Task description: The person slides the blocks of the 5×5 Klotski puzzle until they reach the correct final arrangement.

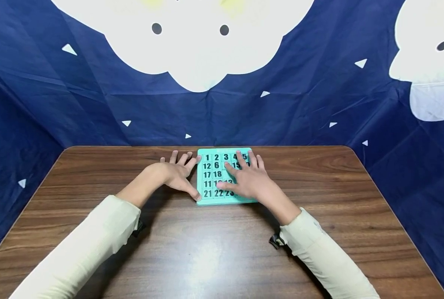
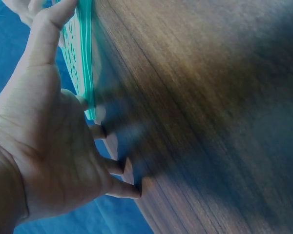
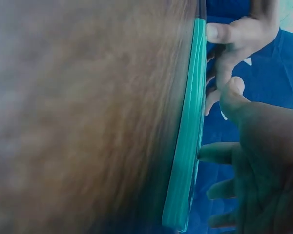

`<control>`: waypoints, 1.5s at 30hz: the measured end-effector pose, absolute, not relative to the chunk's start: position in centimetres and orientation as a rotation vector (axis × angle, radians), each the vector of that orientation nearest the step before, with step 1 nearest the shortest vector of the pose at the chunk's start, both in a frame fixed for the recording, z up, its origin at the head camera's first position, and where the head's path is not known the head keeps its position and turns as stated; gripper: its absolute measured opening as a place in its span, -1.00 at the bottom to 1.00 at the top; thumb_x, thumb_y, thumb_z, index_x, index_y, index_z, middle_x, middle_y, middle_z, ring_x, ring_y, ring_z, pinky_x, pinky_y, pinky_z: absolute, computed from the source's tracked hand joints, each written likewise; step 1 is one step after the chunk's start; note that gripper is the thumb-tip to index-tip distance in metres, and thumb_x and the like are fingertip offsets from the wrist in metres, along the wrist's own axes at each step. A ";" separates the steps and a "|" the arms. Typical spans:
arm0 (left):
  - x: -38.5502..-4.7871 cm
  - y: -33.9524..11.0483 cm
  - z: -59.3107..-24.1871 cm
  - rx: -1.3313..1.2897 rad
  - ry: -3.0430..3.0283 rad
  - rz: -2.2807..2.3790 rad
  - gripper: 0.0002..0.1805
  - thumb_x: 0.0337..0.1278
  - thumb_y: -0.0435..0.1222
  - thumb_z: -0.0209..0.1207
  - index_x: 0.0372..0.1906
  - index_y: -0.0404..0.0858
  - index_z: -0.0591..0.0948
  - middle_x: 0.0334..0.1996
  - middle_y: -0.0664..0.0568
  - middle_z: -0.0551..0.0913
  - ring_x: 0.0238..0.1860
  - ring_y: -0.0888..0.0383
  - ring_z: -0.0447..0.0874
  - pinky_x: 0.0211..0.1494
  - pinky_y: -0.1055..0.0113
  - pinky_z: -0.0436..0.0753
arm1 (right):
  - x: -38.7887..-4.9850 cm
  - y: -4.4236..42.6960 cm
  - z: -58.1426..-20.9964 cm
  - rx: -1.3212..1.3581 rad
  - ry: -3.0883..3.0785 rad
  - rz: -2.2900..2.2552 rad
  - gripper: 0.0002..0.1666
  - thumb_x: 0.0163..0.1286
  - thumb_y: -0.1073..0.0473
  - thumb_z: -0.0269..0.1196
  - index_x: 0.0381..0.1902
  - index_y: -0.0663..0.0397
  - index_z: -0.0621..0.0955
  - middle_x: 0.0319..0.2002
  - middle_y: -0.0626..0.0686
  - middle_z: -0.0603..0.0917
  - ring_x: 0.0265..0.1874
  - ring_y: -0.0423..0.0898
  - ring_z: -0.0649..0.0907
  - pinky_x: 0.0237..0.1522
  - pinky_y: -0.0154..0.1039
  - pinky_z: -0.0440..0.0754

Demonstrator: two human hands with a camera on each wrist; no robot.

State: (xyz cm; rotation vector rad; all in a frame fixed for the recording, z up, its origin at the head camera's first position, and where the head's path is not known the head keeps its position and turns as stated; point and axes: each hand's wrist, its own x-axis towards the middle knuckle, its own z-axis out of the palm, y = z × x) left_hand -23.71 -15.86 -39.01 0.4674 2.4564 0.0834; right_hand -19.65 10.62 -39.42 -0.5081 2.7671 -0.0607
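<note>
A turquoise number board (image 1: 217, 174) lies flat near the far edge of the brown desk (image 1: 169, 249). The left hand (image 1: 176, 173), fingers spread and gripping nothing, rests thumb and forefinger against the board's left side. The right hand (image 1: 250, 182), also spread and gripping nothing, reaches over its right part.

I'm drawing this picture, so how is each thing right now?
Number puzzle: flat, partly covered, numbers out of order (12 comes before 6)
Left hand: fingers spread, thumb at the puzzle's left edge
Right hand: fingers spread, over the puzzle
Table: shiny, with a bright glare
Blue cloth: hanging, creased
</note>
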 end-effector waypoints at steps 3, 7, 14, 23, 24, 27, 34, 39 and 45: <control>-23.7 -15.9 -39.0 0.464 2.453 0.081 0.65 -0.02 0.60 0.42 0.91 0.10 -0.35 0.89 -0.19 -0.47 0.83 -0.48 -0.65 0.74 -0.68 -0.25 | -19.7 10.1 -39.6 -0.574 2.756 -0.073 0.04 0.61 -0.70 -0.04 0.86 -0.47 0.18 0.90 0.15 -0.23 0.87 0.40 -0.25 0.85 0.43 -0.24; -23.6 -15.9 -39.0 0.457 2.445 0.089 0.64 0.00 0.57 0.43 0.91 0.08 -0.35 0.89 -0.19 -0.49 0.84 -0.47 -0.66 0.75 -0.66 -0.27 | -19.2 10.1 -39.6 -0.633 2.702 -0.096 0.01 0.59 -0.72 -0.05 0.84 -0.59 0.16 0.90 0.12 -0.24 0.87 0.39 -0.28 0.84 0.43 -0.29; -23.7 -15.8 -38.8 0.462 2.445 0.097 0.66 -0.04 0.59 0.44 0.91 0.10 -0.37 0.89 -0.18 -0.51 0.83 -0.47 -0.69 0.73 -0.68 -0.29 | -19.1 10.5 -38.5 -0.540 2.754 -0.003 -0.04 0.59 -0.70 -0.03 0.79 -0.57 0.32 0.91 0.13 -0.15 0.87 0.38 -0.26 0.86 0.41 -0.26; -23.8 -16.0 -38.9 0.461 2.443 0.084 0.66 0.00 0.61 0.40 0.90 0.09 -0.38 0.89 -0.20 -0.51 0.82 -0.50 -0.69 0.71 -0.70 -0.30 | -19.2 7.9 -38.5 -0.689 2.663 -0.069 -0.07 0.60 -0.72 -0.08 0.80 -0.69 0.24 0.91 0.09 -0.19 0.88 0.36 -0.24 0.86 0.40 -0.26; -23.8 -16.0 -38.9 0.460 2.443 0.086 0.66 -0.01 0.61 0.40 0.90 0.08 -0.38 0.89 -0.20 -0.51 0.82 -0.50 -0.69 0.71 -0.71 -0.31 | -19.2 8.2 -38.3 -0.659 2.660 -0.057 -0.08 0.60 -0.73 -0.08 0.79 -0.71 0.25 0.91 0.08 -0.19 0.88 0.36 -0.25 0.86 0.40 -0.27; -23.8 -16.0 -39.0 0.459 2.441 0.087 0.66 -0.01 0.61 0.41 0.90 0.09 -0.38 0.89 -0.19 -0.52 0.82 -0.48 -0.70 0.71 -0.70 -0.32 | -19.5 9.1 -37.9 -0.583 2.655 -0.036 -0.10 0.59 -0.72 -0.07 0.76 -0.72 0.31 0.91 0.08 -0.19 0.88 0.36 -0.26 0.86 0.40 -0.28; -23.9 -15.9 -38.9 0.468 2.444 0.072 0.66 -0.01 0.61 0.40 0.91 0.06 -0.37 0.88 -0.22 -0.51 0.82 -0.51 -0.67 0.72 -0.70 -0.31 | -21.1 8.6 -38.3 -0.650 2.672 -0.197 -0.06 0.64 -0.68 -0.05 0.82 -0.59 0.26 0.91 0.12 -0.22 0.88 0.39 -0.24 0.85 0.43 -0.23; -23.9 -15.8 -38.9 0.468 2.438 0.081 0.67 -0.01 0.61 0.40 0.90 0.07 -0.38 0.88 -0.22 -0.51 0.82 -0.51 -0.69 0.72 -0.70 -0.31 | -21.3 8.1 -38.9 -0.650 2.656 -0.153 -0.04 0.62 -0.70 -0.06 0.83 -0.64 0.19 0.91 0.11 -0.26 0.88 0.38 -0.26 0.85 0.41 -0.26; -24.0 -15.8 -39.0 0.458 2.446 0.084 0.66 -0.02 0.60 0.43 0.91 0.09 -0.37 0.89 -0.20 -0.51 0.82 -0.49 -0.69 0.72 -0.69 -0.31 | -20.2 8.9 -38.1 -0.661 2.621 -0.151 -0.05 0.60 -0.72 -0.03 0.79 -0.61 0.31 0.91 0.08 -0.25 0.87 0.37 -0.29 0.85 0.42 -0.31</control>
